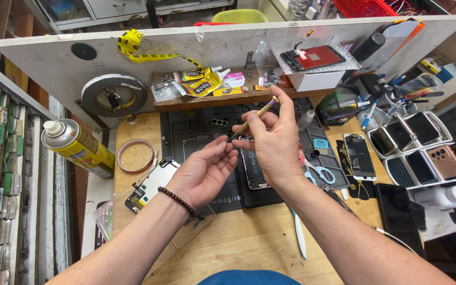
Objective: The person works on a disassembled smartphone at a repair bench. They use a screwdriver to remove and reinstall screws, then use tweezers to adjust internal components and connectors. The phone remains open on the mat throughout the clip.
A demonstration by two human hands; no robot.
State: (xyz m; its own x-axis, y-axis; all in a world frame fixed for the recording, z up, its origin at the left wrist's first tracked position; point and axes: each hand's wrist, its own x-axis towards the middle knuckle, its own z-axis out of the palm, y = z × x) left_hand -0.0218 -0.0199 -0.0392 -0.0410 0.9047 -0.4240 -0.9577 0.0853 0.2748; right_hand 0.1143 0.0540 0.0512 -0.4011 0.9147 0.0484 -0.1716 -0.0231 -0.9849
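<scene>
Fingers (259,120) of the right hand (273,145) are clamped on a slim, tan-handled screwdriver (253,119), held slantwise above an opened phone (251,166). Fingers (222,143) of the left hand (204,171) are drawn together at the screwdriver's dark tip; whether they pinch anything cannot be told. A dark beaded bracelet (179,200) rings the left wrist.

The opened phone, a narrow rectangle with exposed metal innards, lies on a black, ribbed work mat (196,132) on the wooden counter (238,243). Left of the phone rests a detached screen panel (151,184) in clear film; farther left, a flat copper-coloured tape ring (134,155) and a yellow cylindrical spray can (77,146) lying tilted. Right of the phone lie blue-handled scissors (317,171) and a second bare phone (359,154). Far right of the phone, white plastic trays (423,150) hold several handsets, glossy and dark. Behind the phone, a wooden shelf (228,97) carries yellow glue tubes (199,82).
</scene>
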